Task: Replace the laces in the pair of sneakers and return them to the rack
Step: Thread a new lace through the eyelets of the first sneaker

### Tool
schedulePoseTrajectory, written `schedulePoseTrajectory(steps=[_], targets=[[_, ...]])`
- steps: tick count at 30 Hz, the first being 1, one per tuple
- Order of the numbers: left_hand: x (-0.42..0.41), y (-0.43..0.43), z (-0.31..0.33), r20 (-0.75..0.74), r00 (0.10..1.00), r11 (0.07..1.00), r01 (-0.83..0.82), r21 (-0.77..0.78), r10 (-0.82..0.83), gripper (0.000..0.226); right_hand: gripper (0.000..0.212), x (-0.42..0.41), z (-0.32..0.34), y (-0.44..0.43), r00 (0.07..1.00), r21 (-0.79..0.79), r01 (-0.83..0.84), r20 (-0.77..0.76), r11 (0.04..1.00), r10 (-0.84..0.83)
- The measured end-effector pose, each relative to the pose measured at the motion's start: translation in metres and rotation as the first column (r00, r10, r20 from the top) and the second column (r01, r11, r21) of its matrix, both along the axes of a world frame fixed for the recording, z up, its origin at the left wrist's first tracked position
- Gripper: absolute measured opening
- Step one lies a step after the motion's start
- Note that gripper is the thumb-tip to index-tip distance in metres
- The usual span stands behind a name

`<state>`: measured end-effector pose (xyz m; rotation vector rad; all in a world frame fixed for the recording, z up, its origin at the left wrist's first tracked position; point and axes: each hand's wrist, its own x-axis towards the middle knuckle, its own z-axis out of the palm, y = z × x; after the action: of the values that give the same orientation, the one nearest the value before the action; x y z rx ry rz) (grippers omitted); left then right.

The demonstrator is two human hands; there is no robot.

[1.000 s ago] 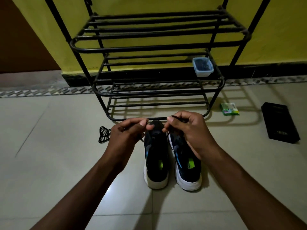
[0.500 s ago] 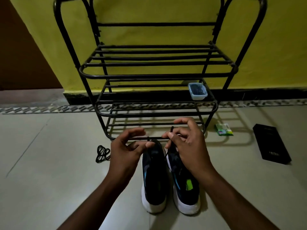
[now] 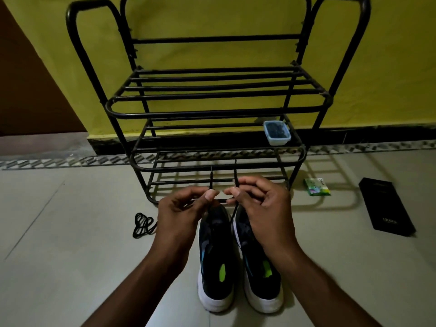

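Two dark sneakers with white soles stand side by side on the floor, heels toward me: the left sneaker (image 3: pixel 215 260) and the right sneaker (image 3: pixel 262 274). Above their toes my left hand (image 3: pixel 181 213) pinches one end of a black lace (image 3: pixel 211 180) and my right hand (image 3: pixel 262 208) pinches the other end; both tips point up. From my right hand the lace runs down between the shoes. A second black lace (image 3: pixel 142 224) lies bundled on the floor to the left. The black metal rack (image 3: pixel 212 114) stands just behind.
A small clear box (image 3: pixel 277 132) of dark contents sits on the rack's middle shelf at the right. On the floor to the right lie a small green packet (image 3: pixel 317 187) and a flat black box (image 3: pixel 387 207). A yellow wall backs the rack.
Both hands have raised the lace ends so the tips stand upright, close together. The camera has tilted up, showing more of the rack's top.
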<state>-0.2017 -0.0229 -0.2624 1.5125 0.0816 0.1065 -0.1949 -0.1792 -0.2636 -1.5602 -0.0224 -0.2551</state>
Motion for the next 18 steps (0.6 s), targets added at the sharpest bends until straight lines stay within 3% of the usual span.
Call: schedulePoseTrajectory(steps=[8,18], targets=[[0.001,-0.004,0.005,-0.051,0.998,0.997,-0.023,-0.068,0.020,0.008,0.000,-0.003,0.013,0.002,1.000,0.072,-0.027,-0.006,0.997,0.028],[-0.002,-0.010,0.016,-0.038,0.999,0.992,-0.011,-0.126,0.006,0.014,0.007,-0.007,0.019,0.006,0.999,0.028,0.044,0.001,0.999,-0.044]])
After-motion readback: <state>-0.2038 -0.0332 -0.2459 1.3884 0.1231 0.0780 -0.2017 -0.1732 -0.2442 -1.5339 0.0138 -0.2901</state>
